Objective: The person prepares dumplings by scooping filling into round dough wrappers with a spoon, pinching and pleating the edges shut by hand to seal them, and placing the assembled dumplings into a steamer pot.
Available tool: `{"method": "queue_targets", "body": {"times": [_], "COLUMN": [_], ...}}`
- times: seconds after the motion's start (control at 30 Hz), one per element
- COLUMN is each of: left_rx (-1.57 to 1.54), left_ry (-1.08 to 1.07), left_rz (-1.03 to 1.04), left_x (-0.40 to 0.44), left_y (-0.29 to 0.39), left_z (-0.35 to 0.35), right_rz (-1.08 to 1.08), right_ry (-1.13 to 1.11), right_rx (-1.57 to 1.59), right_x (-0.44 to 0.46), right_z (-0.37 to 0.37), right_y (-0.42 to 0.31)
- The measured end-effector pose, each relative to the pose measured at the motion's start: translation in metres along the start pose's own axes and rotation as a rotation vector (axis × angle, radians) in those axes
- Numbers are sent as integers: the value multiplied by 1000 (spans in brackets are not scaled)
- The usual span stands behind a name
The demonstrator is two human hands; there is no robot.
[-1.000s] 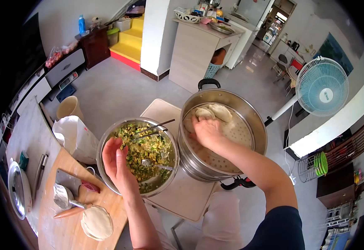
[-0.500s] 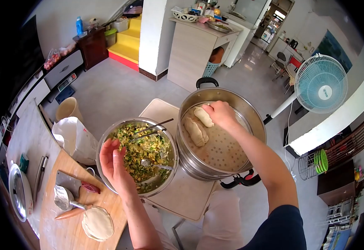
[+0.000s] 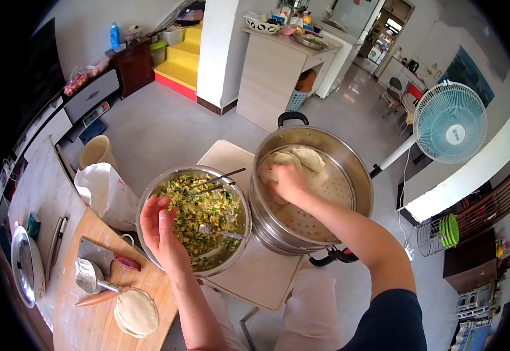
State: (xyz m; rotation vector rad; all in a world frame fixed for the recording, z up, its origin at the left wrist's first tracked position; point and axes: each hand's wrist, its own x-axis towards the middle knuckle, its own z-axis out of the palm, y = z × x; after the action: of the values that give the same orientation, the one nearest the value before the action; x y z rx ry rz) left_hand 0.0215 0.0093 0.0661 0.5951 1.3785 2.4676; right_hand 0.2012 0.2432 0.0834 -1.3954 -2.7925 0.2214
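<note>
Inside the steamer pot (image 3: 357, 169), my right hand (image 3: 290, 182) reaches down by the left wall. Its fingers curl over a pale dumpling that they mostly hide. Just beyond lie two more dumplings, a pleated one (image 3: 309, 158) and a partly covered one (image 3: 285, 158), on the perforated steamer plate (image 3: 316, 216). Empty, with fingers loosely bent and apart, my left hand (image 3: 162, 231) hovers at the left rim of the metal bowl (image 3: 228, 260). Chopped green and yellow filling (image 3: 199, 207) sits in that bowl, along with chopsticks (image 3: 217, 182) and a spoon (image 3: 222, 233).
A wooden board (image 3: 85, 319) at lower left bears stacked dough wrappers (image 3: 136, 314), a cleaver (image 3: 95, 253), a scoop (image 3: 88, 276) and a rolling pin (image 3: 97, 298). A white bag (image 3: 106, 193) stands behind it. A fan (image 3: 449, 123) is at right.
My right hand has moved left and toward me inside the steamer, covering the left dumpling. A pleated dumpling now shows at the back where the hand was. My left hand has hardly moved.
</note>
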Motion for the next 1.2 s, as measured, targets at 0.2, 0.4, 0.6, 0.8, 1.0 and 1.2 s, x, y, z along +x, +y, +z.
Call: {"method": "queue_targets", "body": {"times": [0.2,0.4,0.6,0.8,1.0,1.2], "left_rx": [-9,-2,-4,21,3,8], "left_ry": [8,20,10,2,-2,13], "left_rz": [0,12,22,17,18,13], "left_x": [1,4,3,3,4,5], "left_y": [0,-2,-1,-5,-5,-2], "left_z": [-3,-8,-8,-9,-10,-12], "right_rz": [-45,63,45,17,28,61], "right_ry": [241,238,15,-66,-58,-10], "right_rx": [8,231,75,-63,-43,6], "right_x": [-1,20,14,-6,4,13], "right_z": [7,-37,-28,-20,-8,-19], "right_y": [2,28,23,1,3,11]}}
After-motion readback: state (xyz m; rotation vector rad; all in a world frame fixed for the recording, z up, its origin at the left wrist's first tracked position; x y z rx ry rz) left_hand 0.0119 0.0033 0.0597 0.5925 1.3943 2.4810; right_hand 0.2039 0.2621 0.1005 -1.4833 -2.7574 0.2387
